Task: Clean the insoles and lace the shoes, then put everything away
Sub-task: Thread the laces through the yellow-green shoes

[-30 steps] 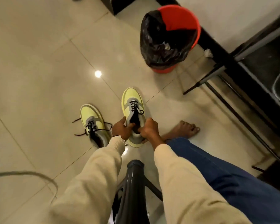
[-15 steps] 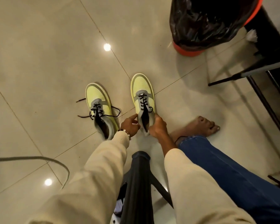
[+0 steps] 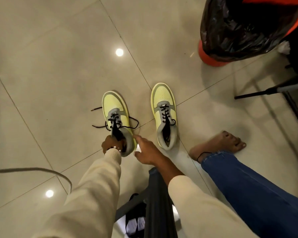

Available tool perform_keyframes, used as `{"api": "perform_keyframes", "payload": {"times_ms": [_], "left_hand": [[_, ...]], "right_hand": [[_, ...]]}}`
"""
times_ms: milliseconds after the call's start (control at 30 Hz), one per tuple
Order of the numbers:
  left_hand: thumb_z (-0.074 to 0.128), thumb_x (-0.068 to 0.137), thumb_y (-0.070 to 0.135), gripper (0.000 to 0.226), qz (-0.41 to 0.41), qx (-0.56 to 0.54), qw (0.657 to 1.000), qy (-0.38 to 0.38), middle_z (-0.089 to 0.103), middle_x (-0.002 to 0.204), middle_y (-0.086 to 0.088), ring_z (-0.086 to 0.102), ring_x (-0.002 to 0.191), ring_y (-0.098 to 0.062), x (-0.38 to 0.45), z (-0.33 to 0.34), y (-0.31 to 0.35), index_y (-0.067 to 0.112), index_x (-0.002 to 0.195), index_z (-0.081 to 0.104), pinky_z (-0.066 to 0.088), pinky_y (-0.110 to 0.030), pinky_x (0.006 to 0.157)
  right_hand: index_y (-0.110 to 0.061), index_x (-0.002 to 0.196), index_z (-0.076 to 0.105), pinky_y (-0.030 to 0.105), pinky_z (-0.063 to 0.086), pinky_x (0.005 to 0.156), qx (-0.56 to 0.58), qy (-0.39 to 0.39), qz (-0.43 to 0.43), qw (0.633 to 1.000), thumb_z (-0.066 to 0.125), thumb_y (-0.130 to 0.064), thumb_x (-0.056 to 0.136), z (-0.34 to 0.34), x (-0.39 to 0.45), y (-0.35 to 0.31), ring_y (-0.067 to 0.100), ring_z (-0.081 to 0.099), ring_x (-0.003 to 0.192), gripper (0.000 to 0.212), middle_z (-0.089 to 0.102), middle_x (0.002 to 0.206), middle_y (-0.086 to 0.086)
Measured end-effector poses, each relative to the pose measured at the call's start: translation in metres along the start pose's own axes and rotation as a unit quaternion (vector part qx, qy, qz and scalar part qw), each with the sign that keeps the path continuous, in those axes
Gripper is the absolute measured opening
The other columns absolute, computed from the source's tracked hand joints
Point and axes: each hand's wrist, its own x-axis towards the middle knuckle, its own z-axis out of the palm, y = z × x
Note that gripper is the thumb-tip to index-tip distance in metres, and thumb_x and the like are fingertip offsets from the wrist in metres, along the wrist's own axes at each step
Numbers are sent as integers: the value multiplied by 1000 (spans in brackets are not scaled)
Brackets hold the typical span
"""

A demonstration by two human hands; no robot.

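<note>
Two yellow-and-grey sneakers with black laces stand on the tiled floor. The left sneaker [image 3: 115, 115] has loose lace ends trailing on both sides. My left hand [image 3: 111, 145] grips its heel collar, fingers reaching into the opening. My right hand [image 3: 145, 150] hovers beside that heel with fingers extended, its fingertip close to the shoe's side. The right sneaker [image 3: 164, 114] stands alone further right, laced, with nothing touching it.
An orange bin with a black liner [image 3: 239, 28] stands at the far right. A bare foot [image 3: 220, 145] rests right of the sneakers. A black stool [image 3: 158, 200] is under my arms, a grey cable [image 3: 41, 170] lies left, dark metal legs [image 3: 272, 90] right.
Both hands left the right sneaker and moved left. My left hand has taken hold of the left sneaker's heel, and my right hand has opened beside it.
</note>
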Motion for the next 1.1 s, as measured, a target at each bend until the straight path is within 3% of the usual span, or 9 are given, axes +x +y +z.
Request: {"api": "perform_keyframes", "payload": {"times_ms": [100, 233, 500, 733, 900, 1100], "left_hand": [[53, 91, 17, 25, 15, 20, 999, 44, 65, 109, -21, 58, 105, -40, -4, -8, 5, 1, 105, 66, 48, -39, 82], [47, 92, 11, 24, 59, 51, 995, 61, 63, 111, -23, 57, 108, -40, -36, -23, 23, 1, 106, 64, 46, -40, 83], [49, 91, 22, 28, 213, -35, 965, 149, 64, 104, -26, 57, 100, -42, -147, -66, 83, 0, 103, 62, 44, -39, 77], [54, 89, 25, 26, 421, -113, 876, 206, 66, 87, -24, 60, 82, -43, -264, -105, 117, 2, 88, 65, 46, -39, 71], [48, 83, 31, 34, 575, -167, 768, 227, 64, 73, -23, 57, 69, -43, -366, -116, 133, 2, 79, 65, 38, -35, 59], [46, 78, 34, 39, 701, -192, 655, 206, 65, 72, -24, 58, 66, -41, -511, -109, 133, 3, 79, 69, 34, -33, 58]], "right_hand": [[-23, 149, 21, 34, 36, 104, 12, -26, 17, 999, 57, -11, 90, -5, -6, -4, 30, 39, 133, 69, 39, 147, 10], [-19, 147, 26, 36, 36, 104, 28, 20, 34, 999, 59, -19, 91, -28, -18, -20, 30, 42, 131, 65, 43, 144, 11], [-12, 134, 40, 43, 44, 98, 66, 233, 34, 970, 59, -27, 90, -88, -69, -65, 33, 52, 118, 51, 55, 130, 15], [-17, 130, 48, 36, 46, 94, 103, 423, -18, 900, 68, -32, 82, -150, -182, -83, 27, 54, 112, 54, 58, 122, 11], [-15, 118, 57, 38, 49, 87, 124, 541, -48, 831, 70, -30, 74, -178, -283, -81, 25, 58, 104, 48, 61, 113, 8], [-15, 115, 60, 35, 51, 83, 136, 672, -47, 727, 70, -27, 72, -193, -428, -66, 24, 60, 96, 46, 62, 108, 7]]}}
